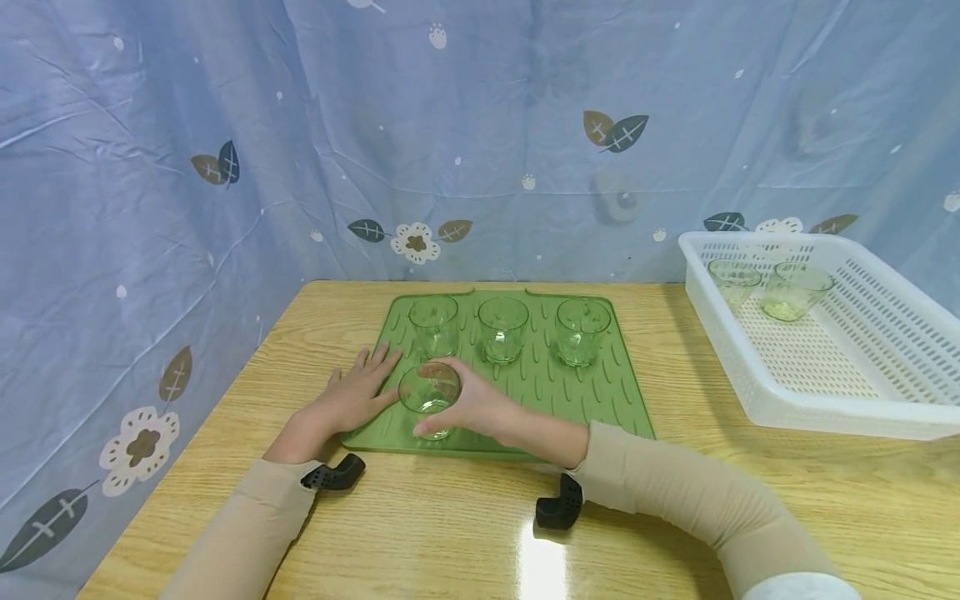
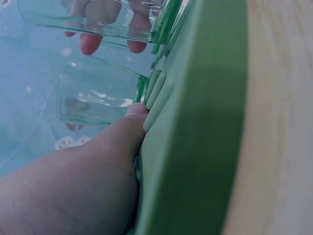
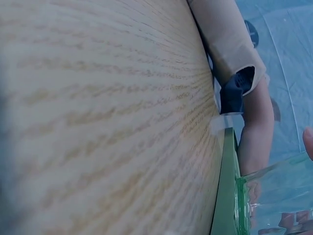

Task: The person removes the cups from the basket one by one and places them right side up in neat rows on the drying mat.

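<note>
A green ribbed mat [image 1: 555,392] lies on the wooden table. Three clear green-tinted glasses [image 1: 433,325] [image 1: 503,327] [image 1: 582,331] stand upright in a row along its back. My right hand [image 1: 442,400] grips a fourth glass [image 1: 429,392] from the side at the mat's front left corner. I cannot tell whether its base touches the mat. My left hand [image 1: 360,387] lies flat with straight fingers on the mat's left edge. In the left wrist view that hand [image 2: 88,171] presses against the mat's rim [image 2: 205,122] beside a glass [image 2: 98,95]. The right wrist view catches the held glass [image 3: 279,196] and the mat edge [image 3: 225,196].
A white slotted basket [image 1: 825,408] stands at the right of the table with two more glasses [image 1: 733,282] [image 1: 797,290] at its far end. A blue leaf-patterned cloth hangs behind and to the left. Bare wood [image 1: 465,542] lies in front of the mat.
</note>
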Available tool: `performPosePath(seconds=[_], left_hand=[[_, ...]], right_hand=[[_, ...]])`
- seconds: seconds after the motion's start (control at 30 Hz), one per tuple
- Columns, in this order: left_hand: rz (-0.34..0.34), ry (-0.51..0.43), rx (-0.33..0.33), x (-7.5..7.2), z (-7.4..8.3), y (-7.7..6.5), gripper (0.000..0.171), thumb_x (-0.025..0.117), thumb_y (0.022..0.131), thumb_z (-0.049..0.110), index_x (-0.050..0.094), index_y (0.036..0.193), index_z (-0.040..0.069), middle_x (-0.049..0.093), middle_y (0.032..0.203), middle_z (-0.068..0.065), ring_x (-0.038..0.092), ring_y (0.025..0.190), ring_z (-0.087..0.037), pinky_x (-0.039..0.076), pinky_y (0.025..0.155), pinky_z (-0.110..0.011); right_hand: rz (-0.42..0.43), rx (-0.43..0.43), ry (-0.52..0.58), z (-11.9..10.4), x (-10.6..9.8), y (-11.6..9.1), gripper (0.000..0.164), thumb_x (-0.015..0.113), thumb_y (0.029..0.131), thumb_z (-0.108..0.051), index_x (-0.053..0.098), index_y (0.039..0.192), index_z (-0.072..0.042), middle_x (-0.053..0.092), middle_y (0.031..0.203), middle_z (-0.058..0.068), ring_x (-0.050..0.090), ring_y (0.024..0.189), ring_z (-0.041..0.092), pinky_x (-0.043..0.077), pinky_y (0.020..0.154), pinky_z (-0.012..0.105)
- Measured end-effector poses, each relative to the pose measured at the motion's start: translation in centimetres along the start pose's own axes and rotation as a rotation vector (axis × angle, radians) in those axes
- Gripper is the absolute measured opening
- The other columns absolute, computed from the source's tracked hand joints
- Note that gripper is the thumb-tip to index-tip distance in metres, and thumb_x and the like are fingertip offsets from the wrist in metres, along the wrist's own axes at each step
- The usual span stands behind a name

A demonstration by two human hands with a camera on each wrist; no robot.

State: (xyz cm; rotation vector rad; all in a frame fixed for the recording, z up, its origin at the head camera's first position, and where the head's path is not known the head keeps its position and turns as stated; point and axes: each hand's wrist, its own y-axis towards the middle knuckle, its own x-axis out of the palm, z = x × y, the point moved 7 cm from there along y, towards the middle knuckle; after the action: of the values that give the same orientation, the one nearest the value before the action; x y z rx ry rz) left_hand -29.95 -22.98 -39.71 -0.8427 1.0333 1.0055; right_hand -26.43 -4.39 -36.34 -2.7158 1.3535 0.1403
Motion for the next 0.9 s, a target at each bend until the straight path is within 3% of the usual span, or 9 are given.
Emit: performPosePath(seconds=[0.2,0.47,0.9], left_hand=[[0.003,0.008,0.003,0.01,0.03,0.08,0.079,0.044,0.107,0.055,0.015,0.166,0.011,0.004,0.170,-0.021,0.001,0.153,-0.048,0.003,0.109,-0.081],[0.001,-0.004,-0.005,-0.01,0.07,0.03,0.080,0.044,0.107,0.056,0.015,0.166,0.011,0.004,0.170,-0.020,-0.001,0.153,-0.048,0.001,0.109,-0.081],[0.008,0.001,-0.003,0.06,-0.05,0.09,0.080,0.043,0.106,0.058,0.016,0.166,0.011,0.005,0.170,-0.020,0.000,0.153,-0.048,0.002,0.109,-0.081]], right_hand=[[-0.001,0.004,0.011,0.19,-0.03,0.02,0.089,0.088,0.079,-0.002,0.039,0.154,-0.008,0.049,0.153,0.008,0.038,0.145,0.035,0.037,0.115,0.050],[0.033,0.023,-0.055,0.38,-0.32,-0.04,0.094,0.092,0.077,-0.009,0.041,0.155,-0.013,0.051,0.148,0.008,0.046,0.137,0.032,0.043,0.109,0.051],[-0.006,0.002,-0.022,0.70,-0.65,-0.02,0.099,0.090,0.078,-0.006,0.034,0.159,-0.012,0.048,0.153,0.015,0.053,0.130,0.032,0.047,0.106,0.048]])
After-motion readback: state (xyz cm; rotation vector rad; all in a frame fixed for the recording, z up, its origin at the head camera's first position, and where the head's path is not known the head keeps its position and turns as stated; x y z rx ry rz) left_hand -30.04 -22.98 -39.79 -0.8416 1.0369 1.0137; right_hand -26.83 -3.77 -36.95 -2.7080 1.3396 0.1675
